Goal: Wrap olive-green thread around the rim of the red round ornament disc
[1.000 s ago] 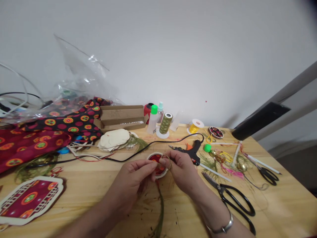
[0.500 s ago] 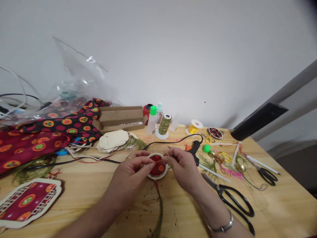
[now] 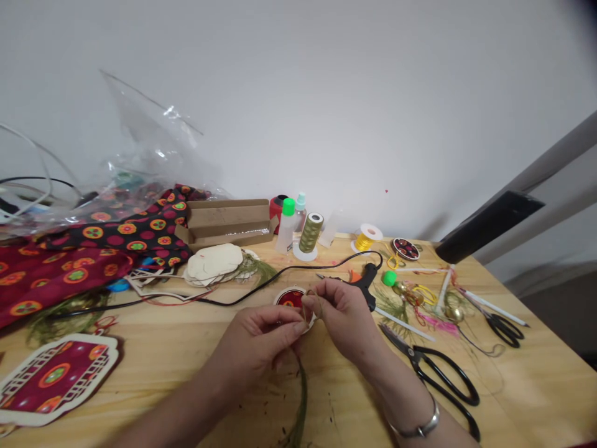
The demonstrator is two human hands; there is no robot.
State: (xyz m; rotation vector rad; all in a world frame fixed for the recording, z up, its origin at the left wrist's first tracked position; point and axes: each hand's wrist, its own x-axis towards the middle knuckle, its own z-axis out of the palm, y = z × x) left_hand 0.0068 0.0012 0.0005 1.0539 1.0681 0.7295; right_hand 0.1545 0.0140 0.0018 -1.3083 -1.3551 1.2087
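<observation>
A round pendant (image 3: 288,297) with a white rim and dark red patterned centre lies on the table, partly covered by my hands. My right hand (image 3: 342,317) is closed in a pinch on a thin olive cord (image 3: 305,301), which loops out over the pendant. With thumb and forefinger pressed together, my left hand (image 3: 265,339) grips the cord's lower part at the pendant's front edge. The fingertips hide the cord's ends. An olive tassel (image 3: 301,404) trails toward me below the left fingers.
Large black-handled scissors (image 3: 438,373) lie right of my right forearm, with a glue gun (image 3: 367,285) behind. At left are a lantern-shaped panel (image 3: 56,376) and patterned fabric (image 3: 51,274). An olive thread cone (image 3: 310,236) and a yellow spool (image 3: 367,238) stand by the wall.
My left hand has moved down and slightly right, from over the pendant's middle to its front edge. My right hand stays nearly in place, with the olive cord loop showing more clearly.
</observation>
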